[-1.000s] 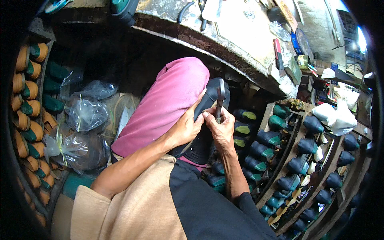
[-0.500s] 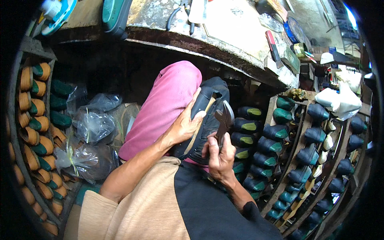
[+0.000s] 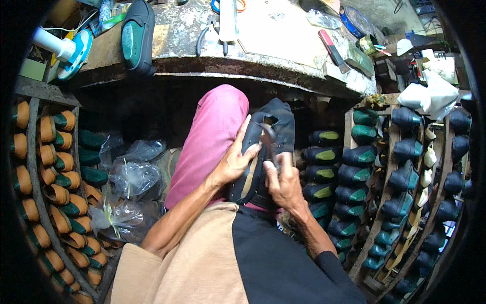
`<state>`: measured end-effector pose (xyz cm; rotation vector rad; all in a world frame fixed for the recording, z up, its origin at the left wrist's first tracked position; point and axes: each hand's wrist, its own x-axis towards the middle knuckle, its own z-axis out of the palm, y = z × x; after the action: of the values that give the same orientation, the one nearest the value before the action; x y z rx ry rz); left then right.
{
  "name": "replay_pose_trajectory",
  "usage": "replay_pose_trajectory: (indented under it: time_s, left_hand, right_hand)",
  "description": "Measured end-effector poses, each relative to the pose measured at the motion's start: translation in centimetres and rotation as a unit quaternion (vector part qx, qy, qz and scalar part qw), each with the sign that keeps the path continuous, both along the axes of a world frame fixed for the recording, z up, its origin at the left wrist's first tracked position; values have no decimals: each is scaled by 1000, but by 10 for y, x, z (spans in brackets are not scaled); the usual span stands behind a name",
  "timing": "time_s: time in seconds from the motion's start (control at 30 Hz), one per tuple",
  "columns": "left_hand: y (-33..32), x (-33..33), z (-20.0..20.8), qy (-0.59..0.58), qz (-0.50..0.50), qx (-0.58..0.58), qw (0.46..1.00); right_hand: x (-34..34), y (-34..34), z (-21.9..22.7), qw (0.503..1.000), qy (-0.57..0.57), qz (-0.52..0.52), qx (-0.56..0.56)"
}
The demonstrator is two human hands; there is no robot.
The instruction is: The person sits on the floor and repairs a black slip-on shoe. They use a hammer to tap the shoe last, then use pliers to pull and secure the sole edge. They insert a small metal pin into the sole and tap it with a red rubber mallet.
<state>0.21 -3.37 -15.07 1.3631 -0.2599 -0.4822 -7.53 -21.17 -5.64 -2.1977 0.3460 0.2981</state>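
L hand (image 3: 234, 161) on a dark shoe (image 3: 254, 169), R hand (image 3: 284, 182) on a metal tool (image 3: 269, 136)

So the L hand is clamping the shoe, thumb on top. The shoe's lying lengthwise in the lap btwn the 2 hands, resting against the dark-covered R knee (image 3: 281, 114), w/ a tan strip showing along it. The R hand is wrapping around the tool's handle, and the curved head is sitting over the shoe, just fwd and R of the L thumb. Tbh it's pretty blurry there, so can't tell if the head's actually touching. Hands aren't touching each other, just working close.

A pink trouser leg (image 3: 212, 131) is poking up just L of the L hand. Further L, clear plastic bags (image 3: 132, 177) are slumping together, and past those, tan-and-green shoes (image 3: 59, 220) are filling a rack. On the R hand's outer side, navy-and-green shoes (image 3: 349, 195) are sitting in rows.

Fwd of both hands, a worn workbench (image 3: 177, 66) is running across, holding black-handled pliers (image 3: 203, 38), a red-handled knife (image 3: 330, 46) and, well L of the hands, a dark-and-green shoe (image 3: 134, 43). A white bag (image 3: 430, 96) is sitting fwd and far R of the R hand.
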Motion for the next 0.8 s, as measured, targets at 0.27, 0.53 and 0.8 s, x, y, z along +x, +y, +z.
replay_pose_trajectory:
  time_s: [0.27,0.53,0.8]
  left_hand:
    - [-6,52,0,236,-27,-133,962]
    - [-11,34,2,185,-14,-147,971]
    - [-15,25,15,68,12,6,998]
  right_hand:
    - [-44,-81,12,933,-47,171,-314]
    - [21,-86,35,873,-167,291,-354]
    - [20,-72,35,920,21,265,-287]
